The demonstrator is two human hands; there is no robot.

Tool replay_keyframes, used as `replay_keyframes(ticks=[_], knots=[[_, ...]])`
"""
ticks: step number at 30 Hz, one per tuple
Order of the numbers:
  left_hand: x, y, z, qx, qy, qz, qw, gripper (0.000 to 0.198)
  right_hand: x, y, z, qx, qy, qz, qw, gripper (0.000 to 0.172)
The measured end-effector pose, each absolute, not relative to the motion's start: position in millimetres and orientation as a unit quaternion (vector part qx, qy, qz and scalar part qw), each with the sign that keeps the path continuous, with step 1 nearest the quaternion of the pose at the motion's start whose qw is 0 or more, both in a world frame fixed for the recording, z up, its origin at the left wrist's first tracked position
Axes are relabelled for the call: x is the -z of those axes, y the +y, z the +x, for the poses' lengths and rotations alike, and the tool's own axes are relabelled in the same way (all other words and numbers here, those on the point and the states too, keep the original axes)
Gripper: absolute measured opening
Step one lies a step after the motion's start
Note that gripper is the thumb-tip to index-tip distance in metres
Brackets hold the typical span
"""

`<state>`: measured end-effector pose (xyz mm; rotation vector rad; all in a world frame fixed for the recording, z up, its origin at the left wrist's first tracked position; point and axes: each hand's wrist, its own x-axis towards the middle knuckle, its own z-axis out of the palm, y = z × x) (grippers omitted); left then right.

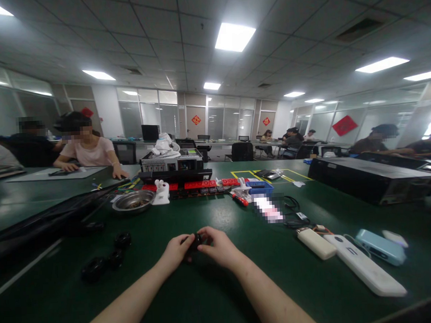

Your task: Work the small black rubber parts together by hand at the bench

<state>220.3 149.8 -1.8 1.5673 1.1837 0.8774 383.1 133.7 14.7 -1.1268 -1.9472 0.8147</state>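
A small black round part (197, 241) is held between my two hands above the green table (222, 281); its exact kind is not clear. From the left, the thumb and fingers of my left hand (177, 251) close on it. My right hand (219, 247) pinches its other side, thumb and fingers bent around it. To the left lie several black rounded pieces (93, 269), with another black ring-like piece (123, 239) a little farther back.
A metal bowl (133, 202) with small parts stands back left, beside a long black panel (34, 226). Red bins (188, 186) and a blue basket (262, 187) line the back. White power banks (365, 264) lie right, before a black case (375, 177). A co-worker (88, 151) sits across.
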Motion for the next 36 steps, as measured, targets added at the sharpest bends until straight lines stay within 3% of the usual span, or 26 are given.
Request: replay_keyframes(ticks=[6, 9, 13, 17, 22, 27, 30, 33, 36], knots=[[3.4, 149.8, 223.2, -0.389, 0.484, 0.625, 0.473, 0.044, -14.3, 135.5, 382.2, -0.347, -0.728, -0.457, 0.374, 0.041], [-0.6, 144.5, 222.5, -0.384, 0.489, 0.673, 0.400, 0.042, -11.3, 144.3, 381.2, -0.445, -0.631, -0.516, 0.372, 0.033], [-9.4, 136.1, 221.3, -0.371, 0.486, 0.740, 0.279, 0.035, -9.5, 149.1, 380.2, -0.523, -0.570, -0.556, 0.305, 0.042], [-13.9, 132.0, 221.6, -0.364, 0.485, 0.754, 0.251, 0.034, -11.2, 144.2, 378.1, -0.561, -0.564, -0.544, 0.267, 0.036], [-7.5, 136.1, 220.7, -0.375, 0.464, 0.754, 0.275, 0.038, -10.8, 143.8, 378.7, -0.538, -0.599, -0.518, 0.289, 0.031], [6.6, 148.3, 220.2, -0.358, 0.457, 0.689, 0.433, 0.047, -10.9, 143.2, 381.5, -0.496, -0.639, -0.486, 0.331, 0.015], [9.8, 153.3, 221.3, -0.350, 0.457, 0.646, 0.501, 0.047, -14.2, 139.5, 382.8, -0.429, -0.694, -0.450, 0.363, 0.019], [6.6, 152.6, 222.8, -0.362, 0.468, 0.622, 0.513, 0.045, -15.2, 138.7, 382.4, -0.402, -0.708, -0.449, 0.368, 0.027], [-0.3, 146.9, 222.9, -0.385, 0.484, 0.639, 0.456, 0.043, -11.6, 143.1, 380.6, -0.453, -0.646, -0.501, 0.356, 0.025]])
